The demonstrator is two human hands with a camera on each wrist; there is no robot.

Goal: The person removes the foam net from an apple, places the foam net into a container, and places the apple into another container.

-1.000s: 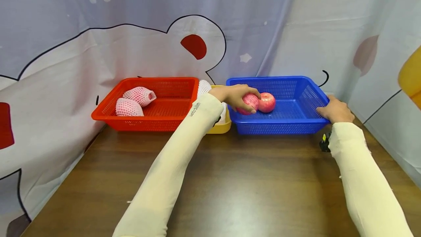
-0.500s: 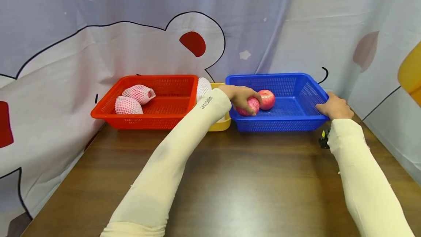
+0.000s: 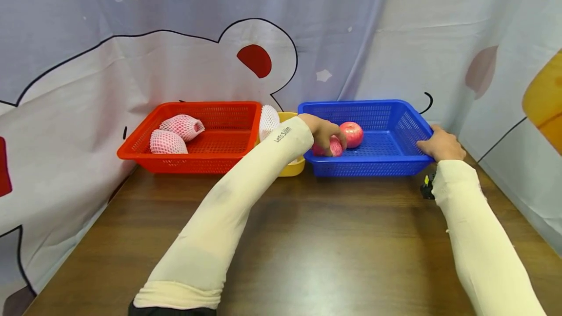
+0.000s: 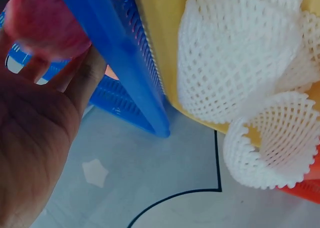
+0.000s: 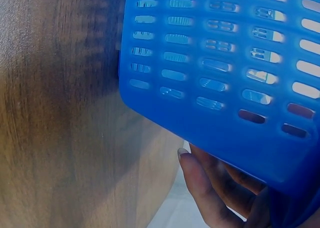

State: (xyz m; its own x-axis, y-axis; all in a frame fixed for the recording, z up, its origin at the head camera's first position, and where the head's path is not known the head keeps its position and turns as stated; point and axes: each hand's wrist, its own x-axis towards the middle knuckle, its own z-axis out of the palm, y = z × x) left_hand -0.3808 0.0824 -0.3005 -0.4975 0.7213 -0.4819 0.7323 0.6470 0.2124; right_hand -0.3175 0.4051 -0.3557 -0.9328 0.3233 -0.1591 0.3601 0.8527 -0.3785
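Red basket (image 3: 193,164) at the frame's left holds two pinkish foam nets (image 3: 169,142). At centre, the left sleeve (image 3: 228,211) blocks much of a yellow basket (image 3: 291,170). Lower than a second ago, the left hand (image 3: 322,132) grips an apple (image 3: 336,147) inside the blue basket (image 3: 373,168), beside another apple (image 3: 352,133); floor contact is hard to judge. Right of frame, the right hand (image 3: 442,144) clasps the blue rim.

The apples (image 3: 352,134) are streaked pinkish red, the blue basket (image 3: 373,159) solid-coloured, like the red basket (image 3: 184,160) and the yellow basket (image 3: 291,170). White foam nets (image 4: 235,58) are latticed (the wrapped bundles (image 3: 168,142) show pink between pale diamonds). The table (image 3: 316,238) is brown woodgrain, the sleeves (image 3: 224,208) cream, the curtain (image 3: 197,4) lilac-grey and white-starred.
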